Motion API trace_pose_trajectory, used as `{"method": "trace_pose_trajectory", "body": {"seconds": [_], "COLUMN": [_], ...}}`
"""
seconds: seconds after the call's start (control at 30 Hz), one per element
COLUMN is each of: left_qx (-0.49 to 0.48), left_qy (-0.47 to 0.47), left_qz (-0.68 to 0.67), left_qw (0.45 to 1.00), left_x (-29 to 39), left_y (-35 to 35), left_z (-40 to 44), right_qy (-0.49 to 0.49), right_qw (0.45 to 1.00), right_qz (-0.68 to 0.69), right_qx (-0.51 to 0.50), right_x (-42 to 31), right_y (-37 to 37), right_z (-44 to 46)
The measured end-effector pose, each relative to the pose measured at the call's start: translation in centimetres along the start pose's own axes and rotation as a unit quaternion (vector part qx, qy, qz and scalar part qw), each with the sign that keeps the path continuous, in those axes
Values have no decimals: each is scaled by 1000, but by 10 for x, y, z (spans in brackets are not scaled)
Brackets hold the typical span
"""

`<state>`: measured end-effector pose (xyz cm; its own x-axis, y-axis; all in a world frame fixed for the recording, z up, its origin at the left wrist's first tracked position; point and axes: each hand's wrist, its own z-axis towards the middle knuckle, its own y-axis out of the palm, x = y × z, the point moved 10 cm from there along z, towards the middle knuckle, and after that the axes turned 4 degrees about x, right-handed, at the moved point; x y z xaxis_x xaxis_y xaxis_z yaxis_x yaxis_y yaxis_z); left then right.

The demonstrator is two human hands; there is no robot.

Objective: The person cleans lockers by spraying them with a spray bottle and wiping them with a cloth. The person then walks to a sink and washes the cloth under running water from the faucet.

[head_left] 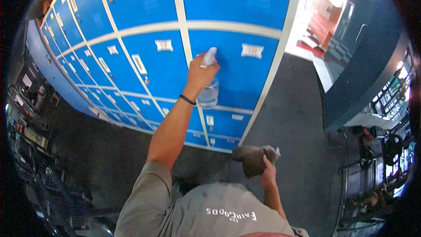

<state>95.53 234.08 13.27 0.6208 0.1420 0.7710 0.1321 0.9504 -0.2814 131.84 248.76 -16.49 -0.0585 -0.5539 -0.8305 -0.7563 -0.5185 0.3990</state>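
My left hand (202,72) is wrapped round the neck of a clear spray bottle (208,95) with a whitish nozzle head. It holds the bottle upright, close in front of a blue locker door (239,77). Some clear liquid seems to be inside. Lower down on the right, my right hand (268,170) grips a bunched dark grey-brown cloth (253,160), which hangs over the dark floor, away from the lockers. A small pale tip sticks out beside the right fingers.
Blue lockers (149,0) with cream frames, label plates and small locks run off to the left. Dark floor (289,105) lies below. An open doorway (318,30) is at the upper right, with a dark wall beside it. Gym equipment (390,147) stands at the far right.
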Motion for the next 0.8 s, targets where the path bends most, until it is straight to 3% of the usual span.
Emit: {"method": "trace_pose_trajectory", "body": {"seconds": [0.13, 0.23, 0.33, 0.37, 0.47, 0.5, 0.6, 0.63, 0.73, 0.77, 0.8], "left_qx": [-84, -84, -113, -91, -28, -100, -84, -100, -115, -123, -131], "left_qy": [-39, -49, -122, -75, -77, -124, -154, -136, -107, -115, -122], "left_qz": [35, 42, 59, 83, 118, 97, 128, 140, 174, 176, 177], "left_qw": [995, 994, 984, 990, 990, 982, 976, 976, 972, 970, 968], "left_x": [-45, -68, -129, -133, -157, -214, -238, -252, -287, -302, -318], "left_y": [68, 95, 115, 111, 91, 111, 104, 109, 120, 127, 134], "left_z": [-64, -105, -133, -134, -160, -173, -202, -212, -243, -256, -269], "right_qy": [-5, 20, 28, 3, 1, -5, -11, 12, 1, -26, -4], "right_qw": [1000, 999, 998, 999, 994, 995, 991, 989, 988, 985, 986], "right_qz": [-2, 17, 23, 8, 16, -21, -58, 20, 28, -61, -34], "right_qx": [10, 21, 42, 42, 108, 101, 116, 147, 150, 156, 162], "right_x": [14, 9, 12, 9, 12, 23, 13, 7, 8, 5, 11], "right_y": [-13, -13, -29, -36, -66, -88, -96, -88, -98, -105, -107], "right_z": [-12, -30, -38, -41, -44, -39, -47, -52, -48, -50, -51]}}
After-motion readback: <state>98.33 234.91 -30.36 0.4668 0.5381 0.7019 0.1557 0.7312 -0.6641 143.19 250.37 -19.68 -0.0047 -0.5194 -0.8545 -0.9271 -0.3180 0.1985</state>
